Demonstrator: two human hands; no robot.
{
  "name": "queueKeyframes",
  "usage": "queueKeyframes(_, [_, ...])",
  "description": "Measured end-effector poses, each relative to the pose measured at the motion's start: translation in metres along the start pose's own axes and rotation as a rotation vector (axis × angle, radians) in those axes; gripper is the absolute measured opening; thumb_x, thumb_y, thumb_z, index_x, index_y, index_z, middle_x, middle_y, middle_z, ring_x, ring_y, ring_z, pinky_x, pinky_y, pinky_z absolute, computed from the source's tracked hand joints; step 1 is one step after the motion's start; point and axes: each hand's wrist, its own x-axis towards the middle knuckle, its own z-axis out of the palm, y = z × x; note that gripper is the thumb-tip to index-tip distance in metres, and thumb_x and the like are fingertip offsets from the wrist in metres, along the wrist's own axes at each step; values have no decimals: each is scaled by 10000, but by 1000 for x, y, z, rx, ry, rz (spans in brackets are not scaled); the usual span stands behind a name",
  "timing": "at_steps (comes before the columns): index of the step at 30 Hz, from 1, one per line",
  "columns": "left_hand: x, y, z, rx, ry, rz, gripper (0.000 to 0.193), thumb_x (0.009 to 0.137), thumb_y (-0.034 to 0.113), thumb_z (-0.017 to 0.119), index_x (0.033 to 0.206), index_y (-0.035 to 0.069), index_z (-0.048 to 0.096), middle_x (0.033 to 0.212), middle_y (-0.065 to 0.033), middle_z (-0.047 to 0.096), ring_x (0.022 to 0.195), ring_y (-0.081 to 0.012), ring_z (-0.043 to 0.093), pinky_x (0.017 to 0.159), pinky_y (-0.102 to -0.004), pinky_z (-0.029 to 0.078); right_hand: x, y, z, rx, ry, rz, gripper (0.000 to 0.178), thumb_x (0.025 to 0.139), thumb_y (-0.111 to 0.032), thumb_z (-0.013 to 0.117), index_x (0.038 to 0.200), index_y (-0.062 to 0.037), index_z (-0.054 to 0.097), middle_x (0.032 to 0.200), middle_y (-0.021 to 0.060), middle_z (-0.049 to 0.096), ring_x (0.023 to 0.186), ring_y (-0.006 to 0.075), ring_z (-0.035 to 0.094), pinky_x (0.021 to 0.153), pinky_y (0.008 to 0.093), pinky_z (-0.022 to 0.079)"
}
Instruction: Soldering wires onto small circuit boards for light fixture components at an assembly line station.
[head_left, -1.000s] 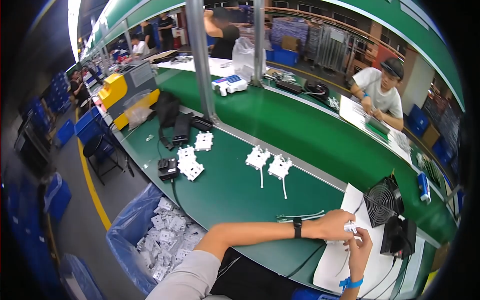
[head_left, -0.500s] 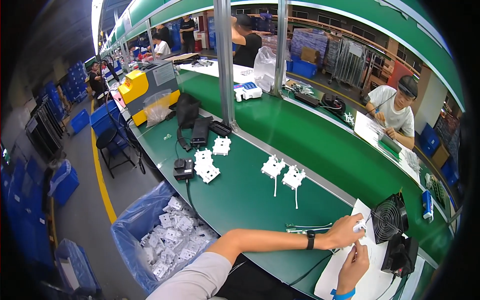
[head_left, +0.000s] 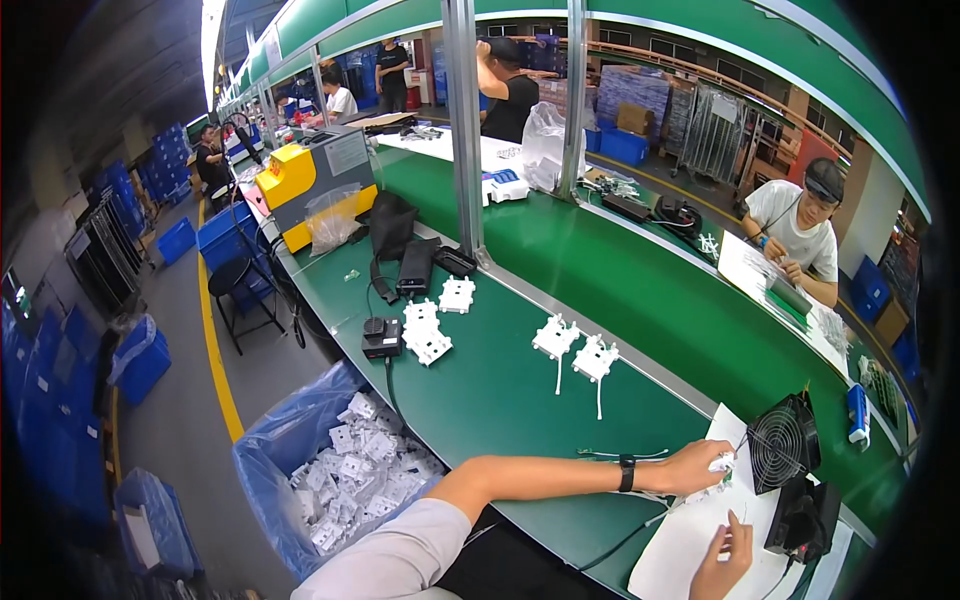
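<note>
My left hand [head_left: 692,469], with a black band on its wrist, is closed on a white plastic housing [head_left: 721,463] above a white sheet [head_left: 668,557]. Most of that housing is hidden by my fingers. Lower down over the same sheet is my right hand [head_left: 724,562], apart from the housing. Its fingers are loosely bent and spread, and I see nothing between them. A black round fan [head_left: 783,444] stands just beyond my hands, with a black device [head_left: 803,518] beside it. Thin cables [head_left: 625,455] lie by my left wrist.
Two white housings with wire tails [head_left: 596,358] lie mid-bench; several more [head_left: 427,333] sit near a small black camera-like box [head_left: 381,338]. A blue lined bin [head_left: 262,455] of white parts stands at the bench's left edge. A co-worker [head_left: 797,225] sits across the green belt [head_left: 620,280].
My right hand has drawn back toward the lower edge, away from the housing, and its fingers have loosened. My left hand keeps hold of the housing. The view has shifted slightly.
</note>
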Motion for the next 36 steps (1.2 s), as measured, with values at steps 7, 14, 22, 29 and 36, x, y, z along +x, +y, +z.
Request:
queueKeyframes(7, [-5,-9,8,9,-128,12,461,809,89,686,1242,-51,612,1099,-264,692,1056,-394,679,929,-435,523,-29,54,-37,-130,78,144,203,1022,-118,619,1176,-42,727,885,105,659,760,205,602,642,325,484])
queueKeyframes(14, [-13,-1,18,-62,-220,1,540,849,126,689,1337,-4,497,1161,-279,660,1171,-420,610,980,-476,483,-52,73,-54,-91,114,269,239,1042,-108,586,1165,52,715,1005,183,718,897,283,674,820,386,540])
queueKeyframes(22, [-12,-12,19,-31,-173,-6,466,799,133,732,1195,-44,562,1081,-263,689,1073,-397,657,920,-443,519,-55,72,-46,-28,164,378,279,1040,-173,599,1157,52,715,901,159,720,752,254,673,693,359,552])
queueKeyframes(29, [-23,-18,29,-20,-220,21,411,772,156,732,1133,-35,689,1081,-231,709,1047,-348,681,903,-409,548,-51,68,-32,-62,-18,354,302,1035,-190,581,1139,62,711,881,177,709,734,267,673,681,379,552])
queueKeyframes(36, [-39,-25,51,16,-325,24,501,775,125,717,1245,-13,612,1135,-244,676,1120,-392,640,957,-448,521,-52,62,-14,-83,85,263,328,1029,-210,557,1079,80,702,893,220,708,785,332,659,744,436,543])
